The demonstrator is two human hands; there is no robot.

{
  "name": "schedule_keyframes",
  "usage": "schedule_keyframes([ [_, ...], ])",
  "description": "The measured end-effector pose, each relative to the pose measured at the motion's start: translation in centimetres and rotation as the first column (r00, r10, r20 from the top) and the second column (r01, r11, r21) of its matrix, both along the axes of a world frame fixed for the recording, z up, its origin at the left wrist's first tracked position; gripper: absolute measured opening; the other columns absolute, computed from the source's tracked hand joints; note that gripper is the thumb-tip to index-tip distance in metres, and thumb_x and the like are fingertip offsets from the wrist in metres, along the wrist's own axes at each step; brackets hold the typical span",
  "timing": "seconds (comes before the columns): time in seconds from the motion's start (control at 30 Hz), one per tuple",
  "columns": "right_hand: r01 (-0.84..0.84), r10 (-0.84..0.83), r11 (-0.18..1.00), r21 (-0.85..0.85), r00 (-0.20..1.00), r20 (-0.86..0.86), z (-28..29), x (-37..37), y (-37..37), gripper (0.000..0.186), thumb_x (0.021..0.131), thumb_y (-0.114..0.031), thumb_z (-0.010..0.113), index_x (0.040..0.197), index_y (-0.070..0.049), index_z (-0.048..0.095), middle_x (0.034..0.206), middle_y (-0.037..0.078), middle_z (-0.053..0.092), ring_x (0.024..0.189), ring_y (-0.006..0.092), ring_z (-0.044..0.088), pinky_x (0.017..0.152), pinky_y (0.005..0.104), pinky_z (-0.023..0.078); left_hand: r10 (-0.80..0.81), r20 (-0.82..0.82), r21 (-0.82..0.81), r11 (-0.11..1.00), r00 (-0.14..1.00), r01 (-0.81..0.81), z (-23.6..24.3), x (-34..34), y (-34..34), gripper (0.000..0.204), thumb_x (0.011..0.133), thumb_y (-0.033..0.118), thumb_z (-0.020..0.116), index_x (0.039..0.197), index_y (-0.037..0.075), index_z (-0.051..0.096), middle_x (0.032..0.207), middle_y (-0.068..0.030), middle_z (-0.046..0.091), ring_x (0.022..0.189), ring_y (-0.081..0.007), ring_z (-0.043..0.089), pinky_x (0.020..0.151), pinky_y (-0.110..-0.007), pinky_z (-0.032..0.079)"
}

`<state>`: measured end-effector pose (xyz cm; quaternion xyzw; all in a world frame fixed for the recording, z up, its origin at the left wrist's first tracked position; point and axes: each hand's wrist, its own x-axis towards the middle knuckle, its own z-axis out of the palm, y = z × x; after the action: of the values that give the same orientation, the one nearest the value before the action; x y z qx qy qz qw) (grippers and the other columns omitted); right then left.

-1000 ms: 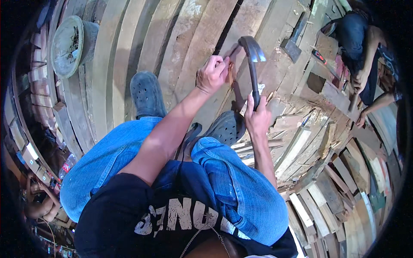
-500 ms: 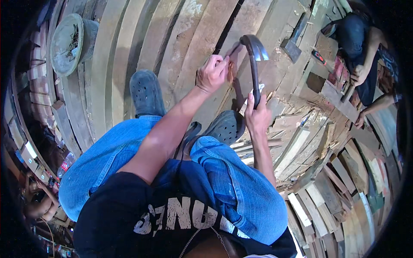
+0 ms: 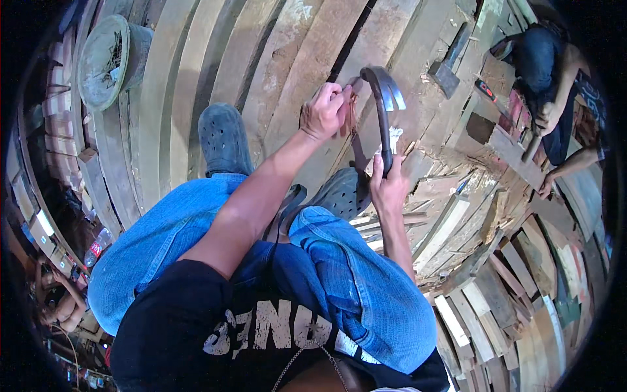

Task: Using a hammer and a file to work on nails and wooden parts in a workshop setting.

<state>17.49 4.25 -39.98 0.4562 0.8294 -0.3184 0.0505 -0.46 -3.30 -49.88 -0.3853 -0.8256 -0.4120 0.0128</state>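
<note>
Claw hammer (image 3: 379,117) is being held over a run of wooden boards (image 3: 294,78); all places here are being taken from it. Right hand (image 3: 390,183) is wrapping the lower end of its handle in a closed grasp. Left hand (image 3: 323,112) is sitting just left of the hammer's head, fingers curling in, tips and thumb drawing together; whether anything is lying between them, cannot tell. Striking end is pointing toward those fingertips, claw facing away rightward.

Progress, judged from how things are lying: seemingly partway. A reddish patch (image 3: 351,114) is showing just left of the hammer; the spot under the fingertips is being hidden, so how much is done or left there, cannot tell. Nothing is showing a finished state; both hands are being occupied.

Around the hammer: a white scrap (image 3: 394,136) is lying just right of its handle; a hatchet-like tool (image 3: 445,77), up and right; wood offcuts (image 3: 483,313), lower right; a bucket (image 3: 136,62), well left. A co-worker's hand (image 3: 547,121) is gripping something far right.
</note>
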Motion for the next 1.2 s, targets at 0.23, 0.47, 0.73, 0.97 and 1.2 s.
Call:
schedule_keyframes([
  [0.23, -0.014, 0.014, 1.000, 0.011, 0.999, 0.029, 0.1, 0.7, -0.3, 0.031, 0.093, -0.033, 0.059, 0.093, -0.004, 0.050, 0.060, 0.023, 0.059, 0.055, 0.0424, 0.060, 0.048, 0.0500, 0.044, 0.009, -0.006, 0.019, 1.000, 1.000, -0.009, 0.3, 0.1, 0.1, 0.007, 0.081, 0.006, 0.070, 0.088, 0.004, 0.068, 0.086, -0.0084, 0.058, 0.061, -0.0223, 0.060, 0.050, -0.035, 0.047],
  [0.47, -0.037, 0.037, 0.999, 0.008, 0.998, 0.060, 0.6, 0.8, -0.9, 0.032, 0.093, -0.035, 0.058, 0.094, -0.004, 0.051, 0.061, 0.022, 0.059, 0.056, 0.0425, 0.061, 0.049, 0.0504, 0.045, -0.009, 0.030, -0.009, 1.000, 1.000, 0.010, 0.5, 0.0, -0.1, 0.012, 0.079, 0.006, 0.071, 0.091, 0.005, 0.069, 0.087, -0.0090, 0.059, 0.061, -0.0240, 0.061, 0.050, -0.036, 0.048],
  [0.73, -0.086, 0.080, 0.996, 0.033, 0.985, 0.151, 0.4, 0.5, -1.0, 0.037, 0.094, -0.040, 0.054, 0.097, -0.003, 0.052, 0.061, 0.023, 0.061, 0.057, 0.0439, 0.061, 0.051, 0.0523, 0.047, -0.027, 0.040, -0.027, 0.999, 0.999, 0.028, 0.1, 0.1, -0.8, 0.019, 0.078, 0.007, 0.071, 0.098, 0.006, 0.070, 0.088, -0.0090, 0.060, 0.068, -0.0245, 0.062, 0.056, -0.035, 0.051],
  [0.97, -0.078, 0.077, 0.997, 0.004, 0.985, 0.153, -0.4, 0.8, -0.9, 0.040, 0.094, -0.042, 0.053, 0.099, -0.003, 0.052, 0.063, 0.025, 0.061, 0.058, 0.0457, 0.061, 0.053, 0.0542, 0.047, 0.045, 0.025, -0.050, 0.998, 0.999, -0.044, 1.3, 1.6, -4.3, 0.016, 0.076, 0.015, 0.076, 0.091, 0.009, 0.071, 0.079, -0.0067, 0.061, 0.067, -0.0234, 0.063, 0.057, -0.035, 0.051],
  [1.2, -0.068, 0.068, 0.998, -0.007, 0.997, 0.037, -0.3, 1.4, -1.0, 0.031, 0.094, -0.035, 0.057, 0.098, -0.005, 0.052, 0.057, 0.022, 0.058, 0.052, 0.0419, 0.060, 0.046, 0.0499, 0.045, 0.093, 0.166, -0.029, 0.996, 0.982, -0.090, 1.3, 2.1, -4.3, 0.015, 0.078, 0.010, 0.074, 0.093, 0.007, 0.072, 0.084, -0.0088, 0.065, 0.073, -0.0251, 0.065, 0.063, -0.035, 0.052],
])
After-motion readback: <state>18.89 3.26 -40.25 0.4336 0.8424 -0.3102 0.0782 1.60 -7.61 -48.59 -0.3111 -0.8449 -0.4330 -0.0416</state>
